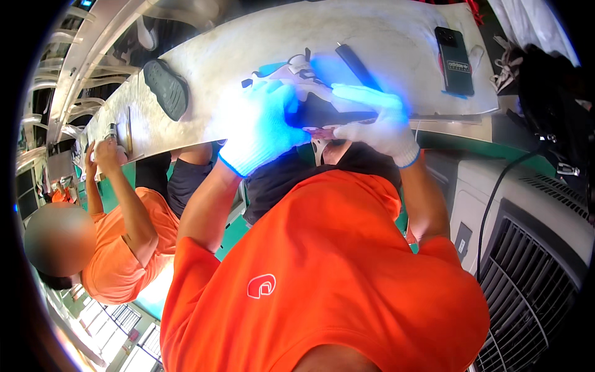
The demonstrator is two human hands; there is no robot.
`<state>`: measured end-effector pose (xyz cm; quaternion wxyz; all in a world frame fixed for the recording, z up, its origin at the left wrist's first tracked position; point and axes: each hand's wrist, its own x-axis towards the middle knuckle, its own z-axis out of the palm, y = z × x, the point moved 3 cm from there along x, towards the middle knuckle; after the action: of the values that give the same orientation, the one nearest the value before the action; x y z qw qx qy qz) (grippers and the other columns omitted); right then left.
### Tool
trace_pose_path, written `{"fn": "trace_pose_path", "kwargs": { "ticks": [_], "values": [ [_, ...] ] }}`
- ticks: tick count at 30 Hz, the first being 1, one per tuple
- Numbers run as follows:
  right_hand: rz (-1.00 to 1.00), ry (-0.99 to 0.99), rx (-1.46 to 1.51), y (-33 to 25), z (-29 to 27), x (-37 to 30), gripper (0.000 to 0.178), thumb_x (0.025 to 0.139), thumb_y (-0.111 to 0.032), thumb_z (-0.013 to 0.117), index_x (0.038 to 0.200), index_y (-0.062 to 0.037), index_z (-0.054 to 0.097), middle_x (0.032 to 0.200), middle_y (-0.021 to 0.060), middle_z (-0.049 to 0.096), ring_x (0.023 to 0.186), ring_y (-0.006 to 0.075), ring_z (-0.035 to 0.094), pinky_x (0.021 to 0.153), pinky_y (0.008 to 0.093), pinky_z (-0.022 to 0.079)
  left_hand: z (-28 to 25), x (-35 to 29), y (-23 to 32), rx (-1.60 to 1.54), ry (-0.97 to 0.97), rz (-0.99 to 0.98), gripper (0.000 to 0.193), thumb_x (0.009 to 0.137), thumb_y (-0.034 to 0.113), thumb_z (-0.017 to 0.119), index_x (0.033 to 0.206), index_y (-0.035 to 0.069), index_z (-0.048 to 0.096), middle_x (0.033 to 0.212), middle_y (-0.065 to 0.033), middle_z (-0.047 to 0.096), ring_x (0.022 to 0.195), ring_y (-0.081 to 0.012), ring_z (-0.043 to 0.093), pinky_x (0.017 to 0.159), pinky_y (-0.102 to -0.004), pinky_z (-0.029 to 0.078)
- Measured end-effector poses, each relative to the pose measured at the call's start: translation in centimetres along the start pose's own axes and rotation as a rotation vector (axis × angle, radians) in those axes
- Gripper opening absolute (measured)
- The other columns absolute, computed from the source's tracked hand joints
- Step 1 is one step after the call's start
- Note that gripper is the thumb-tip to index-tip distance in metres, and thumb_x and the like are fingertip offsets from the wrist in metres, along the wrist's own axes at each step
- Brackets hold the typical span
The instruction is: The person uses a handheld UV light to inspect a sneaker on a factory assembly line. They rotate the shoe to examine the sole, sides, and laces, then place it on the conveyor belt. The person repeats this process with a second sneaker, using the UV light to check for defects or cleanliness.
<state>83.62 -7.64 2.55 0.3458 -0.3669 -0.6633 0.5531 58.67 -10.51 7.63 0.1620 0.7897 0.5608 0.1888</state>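
Observation:
Both of my hands wear white knit gloves and meet at the near edge of the worktable [204, 68]. My left hand [263, 121] is closed, its thumb pressing one end of a small pinkish piece with white edges [322, 134]; its kind I cannot make out. My right hand [381, 127] grips the other end by the thumb, with its upper fingers stretched out. Strong blue-white light washes out the gloves and hides finger detail. Just beyond my hands lie pale and dark pieces like shoe uppers [300, 67] and a dark rod-shaped tool [358, 67].
A dark grey shoe-shaped piece [165, 90] rests on the table's left part. At the right lies a dark phone [455, 65]. A large grey machine with a grille [520, 260] stands by my right side. A co-worker in orange [133, 254] works at the left.

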Motion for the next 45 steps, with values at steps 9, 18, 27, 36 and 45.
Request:
{"fn": "trace_pose_path", "kwargs": {
  "ticks": [9,18,27,36,45],
  "values": [
    [-0.024,-0.118,-0.334,-3.4,-0.1,1.6,0.078,0.076,-0.021,0.098,0.144,0.0065,0.07,0.139,0.0238,0.077,0.126,0.0308,0.077,0.104,0.0381,0.062,-1.3,1.7,-0.5,-0.138,-0.102,-0.144,0.052,0.053,0.022,0.101,0.084,0.007,0.062,0.086,-0.0104,0.066,0.078,-0.0298,0.066,0.069,-0.0405,0.053],
    [0.124,-0.111,-0.665,-6.1,3.4,4.6,0.066,0.082,-0.029,0.09,0.142,-0.007,0.072,0.111,0.0218,0.078,0.099,0.0415,0.077,0.086,0.046,0.061,-2.3,4.9,-1.1,-0.059,-0.56,-0.248,0.049,0.064,0.036,0.095,0.092,0.007,0.066,0.106,-0.0141,0.071,0.091,-0.0383,0.075,0.079,-0.0472,0.059],
    [0.206,-0.145,-0.663,-5.6,3.4,6.4,0.059,0.093,-0.032,0.079,0.146,-0.0076,0.068,0.109,0.0224,0.081,0.089,0.0427,0.079,0.08,0.0506,0.062,-2.3,5.6,-1.5,-0.081,-0.553,-0.141,0.05,0.059,0.041,0.096,0.087,0.006,0.075,0.102,-0.0177,0.075,0.092,-0.0382,0.076,0.08,-0.0469,0.06],
    [-0.068,0.517,-0.596,-2.4,4.2,0.8,0.041,0.095,-0.02,0.089,0.128,0.0012,0.078,0.106,0.0166,0.084,0.096,0.0264,0.083,0.087,0.0381,0.063,1.1,-3.4,-15.7,-1.298,0.117,-0.167,0.047,0.097,-0.007,0.065,0.143,0.003,0.067,0.125,-0.0124,0.076,0.118,-0.0239,0.074,0.102,-0.0359,0.059],
    [0.369,0.319,0.156,1.0,2.0,13.2,0.071,0.111,-0.066,0.062,0.104,0.0023,0.08,0.091,0.0122,0.08,0.081,0.0176,0.074,0.076,0.0331,0.059,-6.0,-1.2,-12.8,-0.314,0.097,0.15,0.071,0.08,0.009,0.084,0.149,0.008,0.069,0.145,-0.0221,0.072,0.126,-0.0408,0.074,0.107,-0.0451,0.06]
  ]
}}
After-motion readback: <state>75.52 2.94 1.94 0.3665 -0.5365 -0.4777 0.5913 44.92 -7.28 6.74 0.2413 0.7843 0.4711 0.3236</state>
